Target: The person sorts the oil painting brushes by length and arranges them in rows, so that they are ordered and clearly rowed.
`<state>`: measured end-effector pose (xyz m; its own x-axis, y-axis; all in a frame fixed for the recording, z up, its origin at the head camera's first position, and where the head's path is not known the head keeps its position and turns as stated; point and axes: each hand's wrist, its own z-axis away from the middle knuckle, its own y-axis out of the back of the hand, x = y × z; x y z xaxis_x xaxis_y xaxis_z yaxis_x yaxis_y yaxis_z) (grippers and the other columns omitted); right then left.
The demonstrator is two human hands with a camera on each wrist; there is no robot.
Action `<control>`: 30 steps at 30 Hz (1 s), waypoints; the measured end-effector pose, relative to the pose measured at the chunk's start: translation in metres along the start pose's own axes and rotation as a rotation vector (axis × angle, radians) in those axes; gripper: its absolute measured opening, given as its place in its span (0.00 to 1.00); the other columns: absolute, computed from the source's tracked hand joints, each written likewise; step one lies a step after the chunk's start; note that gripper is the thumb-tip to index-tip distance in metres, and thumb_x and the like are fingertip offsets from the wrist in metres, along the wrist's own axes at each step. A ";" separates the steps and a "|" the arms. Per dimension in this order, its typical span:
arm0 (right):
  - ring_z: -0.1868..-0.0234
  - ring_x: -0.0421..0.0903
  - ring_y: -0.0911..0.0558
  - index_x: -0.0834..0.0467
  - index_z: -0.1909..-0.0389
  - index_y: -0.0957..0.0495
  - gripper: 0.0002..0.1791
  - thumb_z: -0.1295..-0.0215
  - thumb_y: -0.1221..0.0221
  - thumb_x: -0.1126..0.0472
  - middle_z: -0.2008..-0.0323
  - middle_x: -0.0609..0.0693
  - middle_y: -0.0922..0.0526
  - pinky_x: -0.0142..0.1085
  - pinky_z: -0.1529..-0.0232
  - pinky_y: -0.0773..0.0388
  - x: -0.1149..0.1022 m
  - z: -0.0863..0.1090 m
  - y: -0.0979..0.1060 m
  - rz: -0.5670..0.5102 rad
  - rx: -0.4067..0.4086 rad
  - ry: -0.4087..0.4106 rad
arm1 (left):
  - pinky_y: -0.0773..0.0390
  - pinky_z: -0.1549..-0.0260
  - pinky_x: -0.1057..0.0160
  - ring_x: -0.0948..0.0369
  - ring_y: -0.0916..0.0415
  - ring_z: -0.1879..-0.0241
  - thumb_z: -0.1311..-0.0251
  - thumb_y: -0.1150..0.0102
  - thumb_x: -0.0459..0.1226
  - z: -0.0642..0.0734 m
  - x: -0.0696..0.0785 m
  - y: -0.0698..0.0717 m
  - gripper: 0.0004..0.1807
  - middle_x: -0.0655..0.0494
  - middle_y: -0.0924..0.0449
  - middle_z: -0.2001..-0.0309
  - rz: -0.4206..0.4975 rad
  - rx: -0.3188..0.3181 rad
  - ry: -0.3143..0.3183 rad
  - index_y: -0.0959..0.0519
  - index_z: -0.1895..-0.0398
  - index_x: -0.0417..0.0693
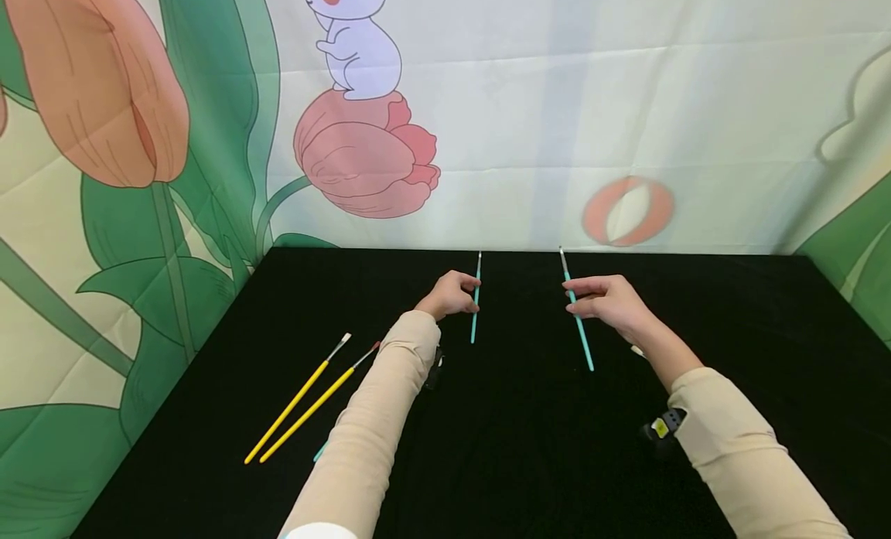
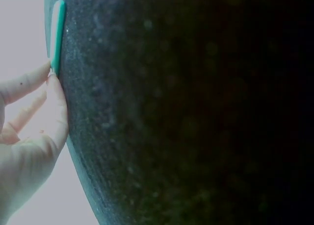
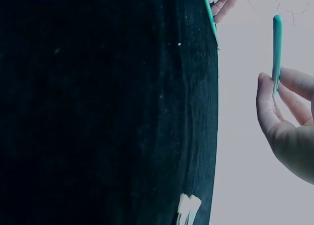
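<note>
My left hand pinches a slim teal paintbrush near the far side of the black table. The brush points away from me, its pale tip close to the backdrop. To its right, my right hand pinches a second teal paintbrush between thumb and fingers, tilted slightly, tip toward the backdrop. The left wrist view shows the teal handle rising from the left fingertips. In the right wrist view the other teal handle sticks up from the right fingers. A gap separates the two brushes.
Two yellow-handled paintbrushes lie at the left, one partly behind the left sleeve. A teal handle end shows beside that sleeve. White bristle tips lie on the black cloth near the right wrist. A printed fabric backdrop stands behind the table.
</note>
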<state>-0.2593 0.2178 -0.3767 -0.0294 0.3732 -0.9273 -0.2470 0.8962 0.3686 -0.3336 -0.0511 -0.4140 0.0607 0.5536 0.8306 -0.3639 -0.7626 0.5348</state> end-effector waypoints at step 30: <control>0.62 0.44 0.20 0.69 0.42 0.33 0.26 0.44 0.43 0.73 0.47 0.67 0.31 0.38 0.57 0.22 -0.022 -0.031 -0.023 -0.037 -0.016 0.030 | 0.23 0.60 0.64 0.51 0.30 0.50 0.51 0.41 0.22 0.000 0.002 0.001 0.28 0.39 0.33 0.44 -0.032 -0.011 0.004 0.30 0.42 0.37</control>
<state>-0.2828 0.1817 -0.3672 -0.0489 0.3325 -0.9418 -0.2637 0.9052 0.3332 -0.3337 -0.0507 -0.4122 0.0684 0.5787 0.8126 -0.3721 -0.7410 0.5590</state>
